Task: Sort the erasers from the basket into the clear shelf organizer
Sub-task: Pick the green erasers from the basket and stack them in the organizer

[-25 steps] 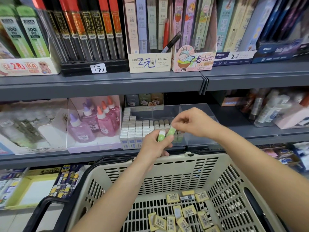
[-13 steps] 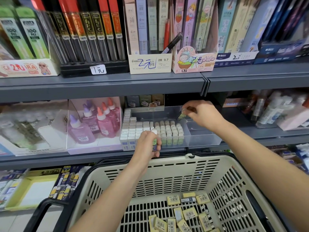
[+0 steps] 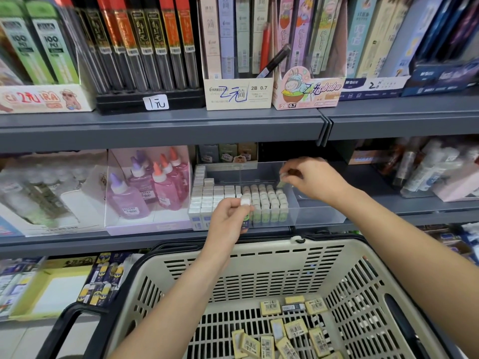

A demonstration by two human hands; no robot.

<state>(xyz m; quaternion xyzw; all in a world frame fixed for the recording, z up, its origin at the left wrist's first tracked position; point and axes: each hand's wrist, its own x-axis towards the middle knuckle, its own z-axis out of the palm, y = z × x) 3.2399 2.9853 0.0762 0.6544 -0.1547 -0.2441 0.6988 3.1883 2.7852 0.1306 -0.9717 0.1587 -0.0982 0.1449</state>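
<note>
Your right hand (image 3: 309,178) pinches a green eraser (image 3: 281,182) just under its fingertips, above the clear shelf organizer (image 3: 320,215). Lower it upright beside the green rows (image 3: 268,200). Your left hand (image 3: 228,220) grips a second eraser (image 3: 245,207).

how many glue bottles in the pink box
6, all in the pink box left of the clear organizer: three purple-capped bottles in the left row, three orange-capped bottles in the right row, each running front to back. More may be hidden behind.
</note>
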